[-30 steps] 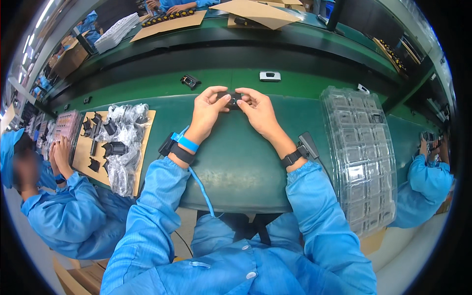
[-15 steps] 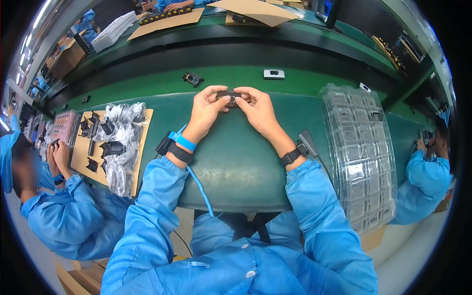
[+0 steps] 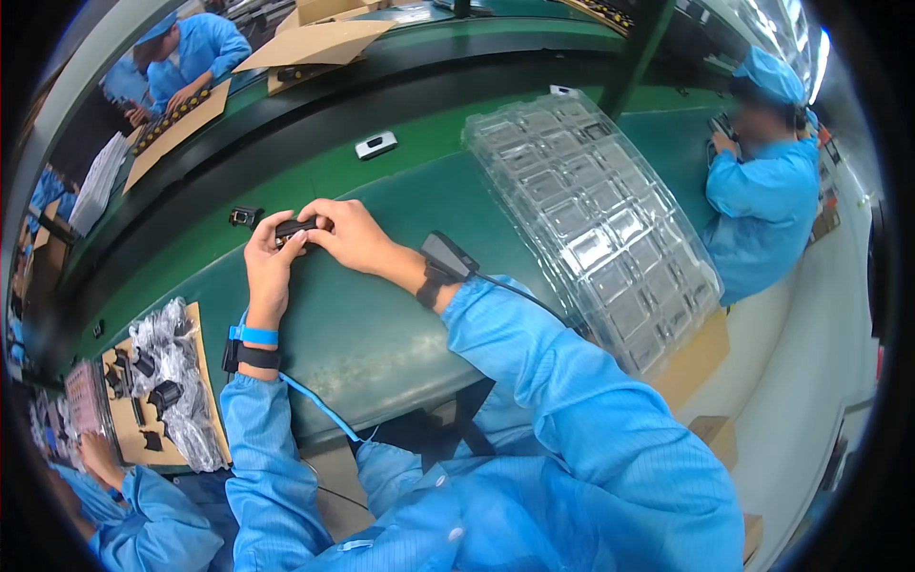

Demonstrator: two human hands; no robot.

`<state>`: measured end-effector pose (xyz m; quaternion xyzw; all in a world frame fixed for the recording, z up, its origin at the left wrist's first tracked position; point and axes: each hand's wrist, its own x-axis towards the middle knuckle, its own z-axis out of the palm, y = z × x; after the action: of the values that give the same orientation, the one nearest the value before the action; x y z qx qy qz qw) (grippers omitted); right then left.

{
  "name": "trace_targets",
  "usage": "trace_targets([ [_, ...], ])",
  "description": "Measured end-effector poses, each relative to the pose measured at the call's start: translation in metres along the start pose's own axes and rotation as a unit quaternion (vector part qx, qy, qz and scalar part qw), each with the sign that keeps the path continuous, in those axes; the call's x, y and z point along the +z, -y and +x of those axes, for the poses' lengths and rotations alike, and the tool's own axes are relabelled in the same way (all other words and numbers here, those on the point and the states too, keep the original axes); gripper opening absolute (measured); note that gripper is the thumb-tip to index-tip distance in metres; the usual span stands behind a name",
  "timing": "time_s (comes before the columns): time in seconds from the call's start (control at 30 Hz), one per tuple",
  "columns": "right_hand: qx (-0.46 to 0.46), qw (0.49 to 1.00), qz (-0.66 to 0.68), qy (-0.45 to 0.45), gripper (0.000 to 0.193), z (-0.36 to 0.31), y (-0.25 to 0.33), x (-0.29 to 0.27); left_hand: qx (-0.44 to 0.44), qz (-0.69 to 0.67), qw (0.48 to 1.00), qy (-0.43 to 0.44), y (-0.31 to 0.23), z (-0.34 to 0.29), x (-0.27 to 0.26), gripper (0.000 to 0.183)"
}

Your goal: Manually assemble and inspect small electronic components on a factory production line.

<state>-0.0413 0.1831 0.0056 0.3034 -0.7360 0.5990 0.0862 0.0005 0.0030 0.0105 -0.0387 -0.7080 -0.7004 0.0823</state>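
- At the middle of the green work surface [image 3: 381, 315], both hands meet on a small black part [image 3: 294, 229] — the left hand [image 3: 270, 269] pinches it from below and the left, the right hand [image 3: 351, 234] closes on its right end, so each hand is clenched around the same piece.
- Judging from this pose, the step is a fine fitting or checking of the part; it looks best done with the wrists resting on the surface and the fingertips doing the work, keeping the part low over the table so that a slip costs little.
- Pressure should probably stay light — the piece is small and the fingers hide most of it, so its exact shape cannot be told.
- Just to the left of the hands, another small black part [image 3: 245, 216] lies apart on the darker strip, near enough to be knocked by the left thumb.
- Farther up the strip sits a small pale rectangular piece [image 3: 376, 145].
- To the right, a stack of clear plastic blister trays [image 3: 591, 210] with rows of square pockets lies tilted across the table edge.
- At lower left, a brown cardboard sheet [image 3: 124, 429] carries crinkled clear bags [image 3: 181, 381] and dark parts.
- Along the top, open brown cardboard boxes [image 3: 315, 43] stand on the far side; no label is readable from this view.
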Motion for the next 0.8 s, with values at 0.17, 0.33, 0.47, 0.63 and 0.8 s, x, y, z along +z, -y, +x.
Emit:
trace_targets([
  [0.17,0.006,0.998,-0.064,-0.011,0.04,-0.04,0.008,-0.008,0.021,-0.017,1.0,0.007,0.009,-0.001,-0.01,0.036],
  [0.33,-0.015,0.963,-0.269,-0.018,0.053,-0.116,0.041,-0.03,0.012,-0.025,0.999,-0.028,0.008,0.001,-0.009,0.03],
  [0.47,0.079,0.975,-0.187,0.086,0.052,-0.184,0.102,-0.065,0.018,0.004,0.999,-0.035,0.014,0.001,-0.005,0.026],
  [0.63,0.164,0.966,-0.014,0.201,0.033,-0.212,0.217,-0.183,0.015,0.017,0.999,-0.039,0.008,0.0,-0.01,0.025],
  [0.8,0.123,0.912,-0.391,-0.035,0.027,-0.156,0.207,-0.297,0.003,0.039,0.998,-0.039,0.009,-0.003,-0.012,0.025],
])
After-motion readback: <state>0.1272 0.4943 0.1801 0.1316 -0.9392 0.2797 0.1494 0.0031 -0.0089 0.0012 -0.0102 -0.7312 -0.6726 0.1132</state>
